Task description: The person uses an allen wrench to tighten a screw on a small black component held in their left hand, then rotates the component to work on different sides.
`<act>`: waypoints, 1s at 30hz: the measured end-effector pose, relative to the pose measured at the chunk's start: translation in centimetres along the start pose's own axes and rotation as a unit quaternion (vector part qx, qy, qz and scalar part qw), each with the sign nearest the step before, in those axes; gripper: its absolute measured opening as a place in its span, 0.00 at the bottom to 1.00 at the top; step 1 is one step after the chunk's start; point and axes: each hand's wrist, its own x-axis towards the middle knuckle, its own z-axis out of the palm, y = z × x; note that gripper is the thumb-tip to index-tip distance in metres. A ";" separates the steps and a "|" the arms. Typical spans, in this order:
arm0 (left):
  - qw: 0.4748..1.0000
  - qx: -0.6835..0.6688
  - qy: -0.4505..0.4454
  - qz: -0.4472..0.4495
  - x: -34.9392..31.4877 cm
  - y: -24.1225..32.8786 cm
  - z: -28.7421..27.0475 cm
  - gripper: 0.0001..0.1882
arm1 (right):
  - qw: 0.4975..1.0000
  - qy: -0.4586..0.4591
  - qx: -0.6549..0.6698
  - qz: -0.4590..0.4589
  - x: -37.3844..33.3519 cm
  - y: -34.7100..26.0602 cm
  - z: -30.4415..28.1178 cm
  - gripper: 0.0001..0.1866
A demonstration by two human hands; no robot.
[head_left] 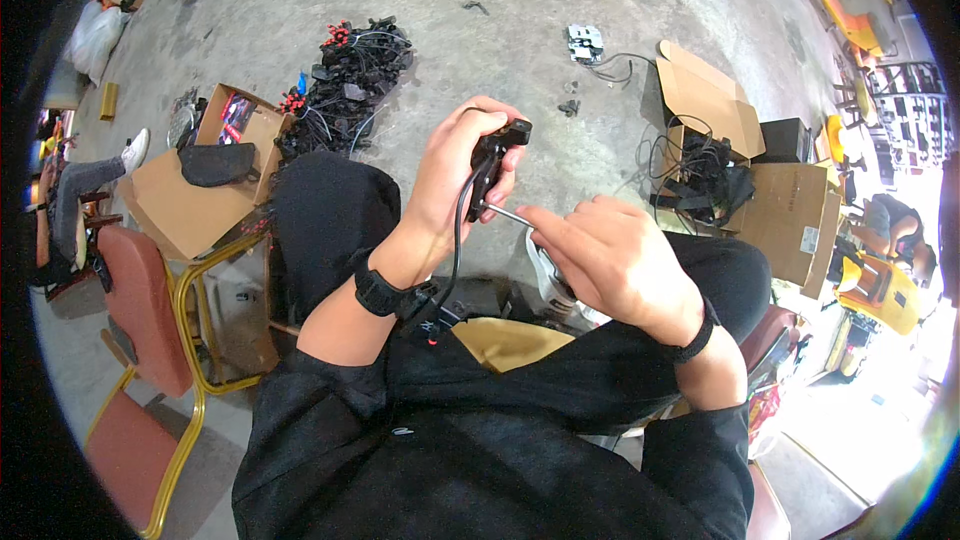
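My left hand (437,172) is closed around a black device (487,162) with a rounded block at its upper end; its exact kind is unclear. From it a black cable (458,240) runs down past my left wrist. In my right hand (618,258) is a screwdriver (510,215), its thin metal shaft pointing up and left. The shaft's tip meets the lower end of the device, beside my left fingers. Most of the screwdriver's handle is hidden in my grip.
Ahead and left lies a heap of black parts (355,80) with red-tipped wires. An open cardboard box (165,205) bears a black pouch (217,165). To the right, another box (695,75) holds black cables (705,175). A silvery plate (585,43) lies on the floor; a chair (147,310) stands left.
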 end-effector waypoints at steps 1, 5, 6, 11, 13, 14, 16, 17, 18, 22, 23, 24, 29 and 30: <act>1.000 0.014 -0.003 0.017 -0.1 0.0 0.1 0.12 | 0.993 0.024 0.095 0.065 0.0 -0.1 0.3 0.15; 0.998 0.028 -0.019 0.051 -0.7 0.5 0.3 0.12 | 0.829 -0.075 0.416 0.366 0.7 -1.6 -0.6 0.12; 0.998 0.029 -0.022 0.058 -0.8 0.5 0.3 0.12 | 0.829 -0.076 0.416 0.366 0.7 -1.7 -0.7 0.12; 0.998 -0.024 -0.050 0.042 -0.5 0.5 -0.1 0.13 | 0.920 -0.001 0.305 0.244 0.7 -1.9 -0.6 0.11; 0.993 -0.090 -0.079 0.013 -0.4 0.4 -0.3 0.13 | 0.943 0.017 0.265 0.201 0.4 -1.5 0.2 0.12; 0.993 -0.090 -0.078 0.014 -0.3 0.3 -0.3 0.13 | 0.961 0.035 0.223 0.157 0.4 -1.3 0.5 0.12; 0.993 -0.100 -0.067 -0.001 -0.2 0.2 -0.4 0.13 | 0.978 0.040 0.170 0.114 0.3 -0.9 0.9 0.13; 0.993 -0.100 -0.068 0.000 -0.2 0.2 -0.4 0.13 | 0.990 0.045 0.117 0.072 0.3 -0.7 0.9 0.14; 0.994 -0.093 -0.058 -0.007 -0.2 0.1 -0.6 0.13 | 0.990 0.045 0.117 0.070 0.4 -0.7 0.5 0.14; 0.999 -0.034 -0.022 -0.010 0.1 0.0 -0.8 0.13 | 0.998 -0.007 -0.056 -0.003 0.8 -1.1 -0.6 0.15; 1.000 -0.020 -0.015 -0.002 0.0 0.0 -0.7 0.12 | 0.998 0.000 -0.063 -0.007 0.9 -1.1 -0.5 0.14; 1.000 -0.019 -0.017 -0.002 0.0 0.0 -0.6 0.12 | 0.998 0.001 -0.065 -0.005 0.7 -1.2 -0.1 0.14; 0.996 -0.031 -0.061 0.052 -0.6 0.3 -0.6 0.12 | 0.900 -0.014 0.312 0.303 1.0 -2.2 -0.6 0.11; 0.996 -0.031 -0.062 0.052 -0.6 0.3 -0.5 0.12 | 0.907 0.010 0.306 0.290 0.9 -2.3 -0.8 0.11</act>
